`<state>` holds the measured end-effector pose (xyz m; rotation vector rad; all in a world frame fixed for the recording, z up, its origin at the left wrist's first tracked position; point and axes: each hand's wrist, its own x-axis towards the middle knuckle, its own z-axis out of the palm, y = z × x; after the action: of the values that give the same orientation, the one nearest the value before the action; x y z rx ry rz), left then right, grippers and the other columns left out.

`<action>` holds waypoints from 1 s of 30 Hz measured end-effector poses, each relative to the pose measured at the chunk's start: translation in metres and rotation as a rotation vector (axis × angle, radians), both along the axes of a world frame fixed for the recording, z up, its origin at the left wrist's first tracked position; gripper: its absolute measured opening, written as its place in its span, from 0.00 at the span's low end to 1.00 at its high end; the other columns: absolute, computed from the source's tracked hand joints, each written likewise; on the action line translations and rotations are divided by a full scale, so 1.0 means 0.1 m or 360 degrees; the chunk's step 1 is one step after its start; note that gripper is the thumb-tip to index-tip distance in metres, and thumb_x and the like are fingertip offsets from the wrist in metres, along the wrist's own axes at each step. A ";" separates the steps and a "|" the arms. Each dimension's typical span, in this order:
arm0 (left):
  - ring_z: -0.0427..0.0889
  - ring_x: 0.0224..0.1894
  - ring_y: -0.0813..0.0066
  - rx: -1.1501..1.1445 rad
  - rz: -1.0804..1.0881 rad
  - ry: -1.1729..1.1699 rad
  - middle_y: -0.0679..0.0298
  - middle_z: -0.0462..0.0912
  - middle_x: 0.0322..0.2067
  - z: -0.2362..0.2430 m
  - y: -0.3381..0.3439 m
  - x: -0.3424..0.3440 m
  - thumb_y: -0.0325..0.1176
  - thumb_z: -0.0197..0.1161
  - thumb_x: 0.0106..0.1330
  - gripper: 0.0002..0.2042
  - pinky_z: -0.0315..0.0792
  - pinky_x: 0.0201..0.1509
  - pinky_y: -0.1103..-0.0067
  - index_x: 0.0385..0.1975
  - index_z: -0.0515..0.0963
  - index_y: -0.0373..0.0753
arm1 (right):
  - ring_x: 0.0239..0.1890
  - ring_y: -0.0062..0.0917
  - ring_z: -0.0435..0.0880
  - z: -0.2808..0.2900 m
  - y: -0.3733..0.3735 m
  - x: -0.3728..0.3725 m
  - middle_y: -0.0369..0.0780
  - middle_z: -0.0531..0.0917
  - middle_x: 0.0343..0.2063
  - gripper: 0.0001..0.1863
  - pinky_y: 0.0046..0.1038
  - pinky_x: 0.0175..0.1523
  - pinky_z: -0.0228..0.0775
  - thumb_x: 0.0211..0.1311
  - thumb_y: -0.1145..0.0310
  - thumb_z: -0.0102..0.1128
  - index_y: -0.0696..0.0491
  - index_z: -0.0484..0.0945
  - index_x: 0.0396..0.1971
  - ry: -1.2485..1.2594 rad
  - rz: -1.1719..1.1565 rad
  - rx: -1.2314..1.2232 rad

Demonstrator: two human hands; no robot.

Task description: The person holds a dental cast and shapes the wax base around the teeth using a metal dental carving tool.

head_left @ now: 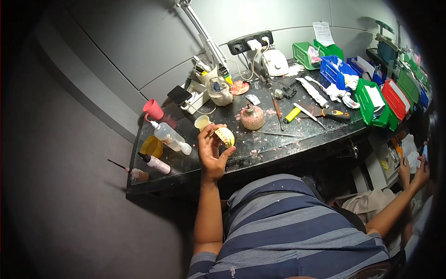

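Note:
My left hand [212, 153] is raised over the front edge of the black workbench, its fingers and thumb curled around a yellowish dental model [226, 136] with a row of teeth and pink gum. Just behind the hand stands a small cream cup [202, 122]. To the right of the model sits a round jar speckled pink [252, 118]. My right hand [421, 174] reaches out at the far right, close to the picture's dark rim. By its fingertips is a small pale-blue thing [425, 151]; whether the hand grips it is unclear.
Bottles [169, 137], a yellow bowl [152, 147] and a pink mug [153, 110] stand left. Right lie a carving tool [277, 111], a yellow-green cutter [292, 114] and a black-and-orange-handled scraper [335, 114]. Behind are coloured bins [372, 103]. A co-worker's hand [404, 171] is near my right hand.

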<state>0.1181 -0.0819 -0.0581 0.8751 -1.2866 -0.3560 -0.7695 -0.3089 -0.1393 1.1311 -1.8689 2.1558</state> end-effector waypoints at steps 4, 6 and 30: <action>0.76 0.61 0.65 0.0044 -0.0005 0.0027 0.52 0.71 0.62 0.01 0.00 -0.01 0.15 0.71 0.58 0.40 0.73 0.65 0.72 0.70 0.57 0.35 | 0.40 0.20 0.86 0.38 0.08 0.50 0.38 0.89 0.47 0.17 0.23 0.45 0.77 0.72 0.66 0.65 0.56 0.81 0.56 0.0368 -0.0073 -0.0093; 0.77 0.63 0.56 0.0104 0.0014 0.0026 0.54 0.72 0.59 0.02 0.02 0.00 0.18 0.71 0.60 0.40 0.74 0.66 0.66 0.72 0.57 0.37 | 0.40 0.20 0.86 0.80 0.21 1.32 0.38 0.89 0.47 0.17 0.23 0.44 0.78 0.72 0.66 0.65 0.56 0.81 0.56 0.0577 -0.0004 -0.0237; 0.79 0.20 0.78 0.0259 0.0160 0.0655 0.59 0.82 0.37 0.04 0.04 0.07 0.22 0.69 0.65 0.15 0.66 0.16 0.88 0.46 0.71 0.38 | 0.42 0.45 0.84 1.18 0.41 5.68 0.48 0.85 0.34 0.12 0.45 0.47 0.75 0.56 0.69 0.73 0.57 0.80 0.36 0.1593 0.1318 0.0595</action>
<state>0.1252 -0.0774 -0.0537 0.9418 -0.8392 -0.5359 -0.2019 -0.2680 -0.0209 2.7161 -1.3968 0.9103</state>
